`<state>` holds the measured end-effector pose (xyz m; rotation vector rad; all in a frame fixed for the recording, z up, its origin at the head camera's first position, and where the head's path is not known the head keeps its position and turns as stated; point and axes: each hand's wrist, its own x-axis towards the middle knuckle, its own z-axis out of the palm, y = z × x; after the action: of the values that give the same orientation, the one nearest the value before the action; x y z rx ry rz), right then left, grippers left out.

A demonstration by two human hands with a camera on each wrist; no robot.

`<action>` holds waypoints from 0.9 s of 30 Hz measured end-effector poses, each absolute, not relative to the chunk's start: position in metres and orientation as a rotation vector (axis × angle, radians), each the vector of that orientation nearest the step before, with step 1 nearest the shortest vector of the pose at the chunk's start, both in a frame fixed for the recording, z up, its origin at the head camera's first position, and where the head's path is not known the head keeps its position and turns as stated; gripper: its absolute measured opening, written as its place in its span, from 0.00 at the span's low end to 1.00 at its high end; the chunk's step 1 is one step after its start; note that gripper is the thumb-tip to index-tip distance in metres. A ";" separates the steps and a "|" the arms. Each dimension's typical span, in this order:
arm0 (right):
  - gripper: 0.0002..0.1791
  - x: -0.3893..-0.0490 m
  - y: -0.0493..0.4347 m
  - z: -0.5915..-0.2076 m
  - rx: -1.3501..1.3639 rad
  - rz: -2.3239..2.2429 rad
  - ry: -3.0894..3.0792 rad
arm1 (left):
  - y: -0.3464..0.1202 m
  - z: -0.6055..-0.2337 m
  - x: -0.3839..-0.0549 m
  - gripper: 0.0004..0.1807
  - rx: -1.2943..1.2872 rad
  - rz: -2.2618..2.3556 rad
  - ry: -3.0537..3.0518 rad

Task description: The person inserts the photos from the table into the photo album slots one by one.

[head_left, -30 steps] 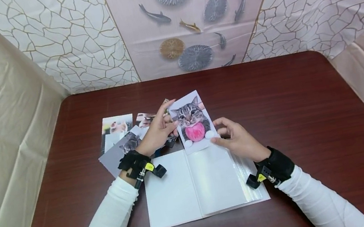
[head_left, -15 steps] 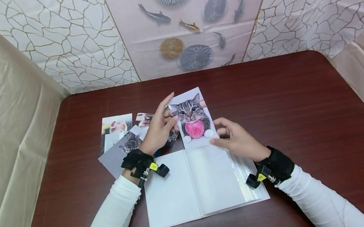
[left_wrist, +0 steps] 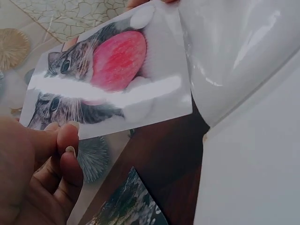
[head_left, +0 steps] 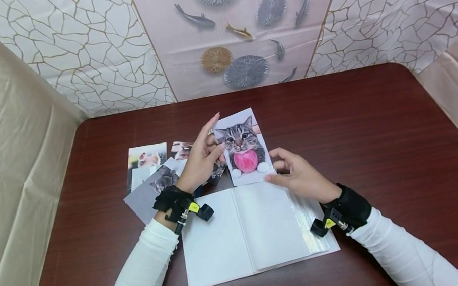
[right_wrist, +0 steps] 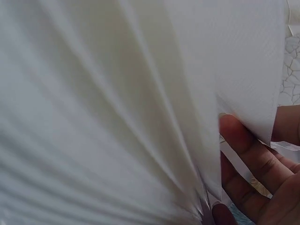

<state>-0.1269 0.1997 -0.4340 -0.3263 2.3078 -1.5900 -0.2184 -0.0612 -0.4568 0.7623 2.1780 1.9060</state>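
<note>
My left hand [head_left: 201,162] pinches the left edge of a photo [head_left: 243,146] of a tabby cat with a pink heart. The photo stands above the top edge of an open photo album [head_left: 215,247] with white pages. In the left wrist view, the photo's lower edge meets the clear page sleeve [left_wrist: 234,42], and glare crosses the print. My right hand [head_left: 299,176] holds the sleeve page at its upper right, with the thumb near the photo's lower corner. The right wrist view shows fanned pages [right_wrist: 243,56] and fingers [right_wrist: 248,145] at their edge.
Several other pet photos lie behind and left of the album, among them a grey cat print [head_left: 146,196] and a print [head_left: 148,156] at the back. The dark wooden table [head_left: 371,138] ends at a patterned cloth backdrop [head_left: 236,29]. Cream cloth [head_left: 9,176] hangs at the left.
The photo has moved up and slightly right, away from the sleeve page, and is straighter. My left hand moved with it, its index finger now extended. The right hand stays put.
</note>
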 end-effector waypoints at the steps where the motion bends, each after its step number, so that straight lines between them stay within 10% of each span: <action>1: 0.25 -0.127 0.200 -0.434 -0.326 -1.588 2.309 | -0.061 -0.456 -0.218 0.40 0.761 1.906 2.175; 27: 0.23 -0.127 0.199 -0.436 -0.339 -1.597 2.320 | -0.063 -0.449 -0.217 0.40 0.649 1.864 2.152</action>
<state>-0.1267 0.1990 -0.4360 -0.3388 2.3204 -1.5969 -0.2167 -0.0626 -0.4486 0.6488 2.1519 1.8642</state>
